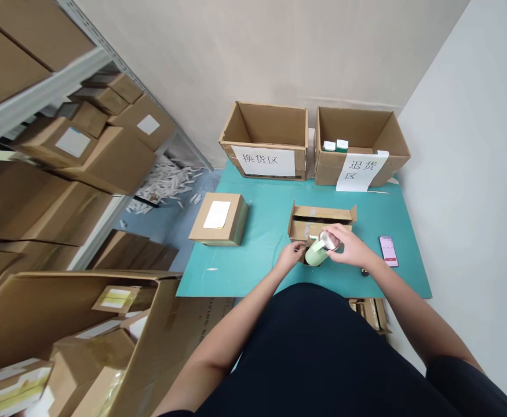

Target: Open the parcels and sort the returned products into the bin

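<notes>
My right hand (346,246) is closed around the silvery top of a light green tumbler (316,255), which tilts over the near side of an open cardboard box (302,230). A pale handle-like strip shows on the tumbler's side. My left hand (291,255) is at the box's near left corner, its fingers curled in on the cardboard edge. The box's flaps stand up at the far side, and its inside is mostly hidden by the tumbler and my hands.
Two large open cartons with paper signs, a left one (264,130) and a right one (361,136), stand at the back of the green table (262,231). A closed labelled box (221,219) sits left, a phone (388,251) right. Shelves (101,58) and a big carton (161,324) of parcels flank the left.
</notes>
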The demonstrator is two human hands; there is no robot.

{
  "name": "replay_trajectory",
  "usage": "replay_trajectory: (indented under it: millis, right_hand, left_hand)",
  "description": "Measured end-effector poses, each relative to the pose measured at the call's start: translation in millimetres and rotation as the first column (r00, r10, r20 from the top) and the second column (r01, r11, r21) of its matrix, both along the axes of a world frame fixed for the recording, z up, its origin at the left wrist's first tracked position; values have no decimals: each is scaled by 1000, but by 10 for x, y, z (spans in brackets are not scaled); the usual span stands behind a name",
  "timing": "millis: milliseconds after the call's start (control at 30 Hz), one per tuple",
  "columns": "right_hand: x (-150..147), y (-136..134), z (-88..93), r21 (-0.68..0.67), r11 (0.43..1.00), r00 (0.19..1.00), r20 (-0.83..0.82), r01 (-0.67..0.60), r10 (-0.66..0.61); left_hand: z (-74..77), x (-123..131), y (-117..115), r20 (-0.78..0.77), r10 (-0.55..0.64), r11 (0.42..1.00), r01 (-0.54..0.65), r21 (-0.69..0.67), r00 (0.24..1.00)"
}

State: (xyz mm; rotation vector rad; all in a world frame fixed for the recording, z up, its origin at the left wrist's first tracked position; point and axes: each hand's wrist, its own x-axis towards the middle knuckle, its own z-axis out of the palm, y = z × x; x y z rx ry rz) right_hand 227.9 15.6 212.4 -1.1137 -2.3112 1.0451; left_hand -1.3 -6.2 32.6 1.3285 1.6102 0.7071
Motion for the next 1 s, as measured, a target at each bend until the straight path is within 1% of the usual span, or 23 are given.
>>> replay_trajectory:
  millis: [100,167,267,333,433,500,567,633,733,800,867,933,1000]
  right_hand:
    - [26,-3,22,7,995,990,-98,102,-101]
    - [26,13,23,13,989,978,-150,147,-143]
    - [20,54,29,7,985,961,-223,170,-164]
    - [21,81,39,-41,986,944,-284,164,-169]
    - [21,111,61,-170,977,899,-394,132,-190]
    - [9,127,83,-247,964,859,-468,99,-208]
    - [-21,144,113,-295,953,819,-527,75,-228]
    - [-70,159,151,-319,945,782,-572,66,-247]
    - [-167,172,212,-343,938,735,-625,46,-265]
    - [-231,171,243,-352,936,714,-646,35,-270]
    - [-276,168,258,-350,936,711,-647,46,-277]
    - [-297,172,258,-353,933,715,-636,64,-290]
    - [-294,188,252,-367,927,716,-628,72,-305]
  left_hand:
    - [27,-2,-44,-17,-3,1000,3,-6,1000]
    - [62,-3,-79,-25,-7,1000,7,-5,1000]
    - [145,-8,-129,-42,1,1000,0,13,999]
    - [232,-23,-161,-63,0,999,3,49,998]
    - [432,-70,-214,-92,-5,983,22,184,996]
    - [609,-108,-249,-105,25,949,9,314,994]
    - [801,-129,-278,-106,39,910,8,414,994]
    - [983,-116,-297,-77,-27,890,59,452,997]
    - [1182,-15,-311,13,-205,883,179,433,979]
    - [1255,82,-317,80,-267,890,213,403,960]
    - [1287,169,-325,127,-252,915,194,353,959]
    - [1293,221,-332,164,-196,947,143,286,967]
    - [1290,235,-336,241,-158,967,101,233,958]
